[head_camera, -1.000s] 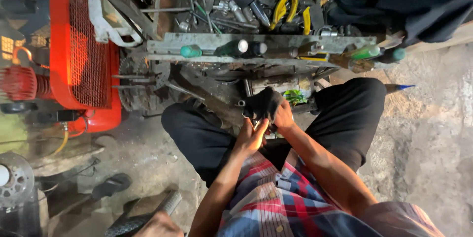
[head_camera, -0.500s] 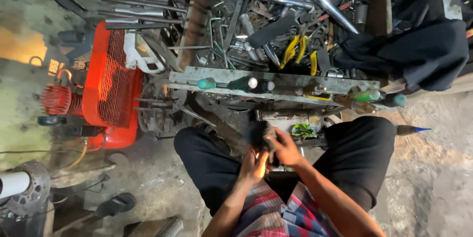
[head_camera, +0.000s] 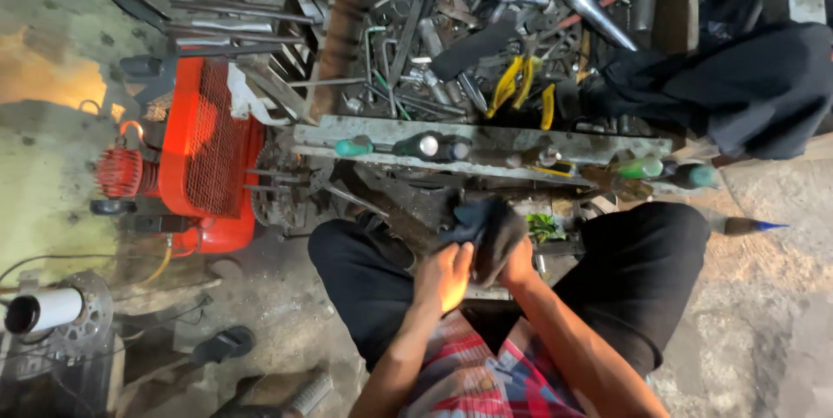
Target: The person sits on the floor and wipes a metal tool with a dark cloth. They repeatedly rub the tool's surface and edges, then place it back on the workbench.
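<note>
I sit with knees apart in black trousers, both hands together in front of me. My left hand [head_camera: 444, 275] and my right hand [head_camera: 519, 269] are both closed on a dark cloth [head_camera: 486, 225] bunched between them. Whatever the cloth wraps is hidden. Just beyond my hands runs a grey metal bar [head_camera: 486, 144] with green-handled screwdrivers [head_camera: 354, 147] lying on it.
An orange air compressor [head_camera: 204, 153] stands at the left. Behind the bar lies a heap of tools with yellow-handled pliers [head_camera: 512, 79] and steel rods. A dark garment [head_camera: 737, 88] lies at the right. A black sandal [head_camera: 221, 344] rests on the dirty concrete floor.
The view has tilted and shifted, the compressor now sits further right. My hands stay together on the dark cloth, which is now bunched higher over my fingers.
</note>
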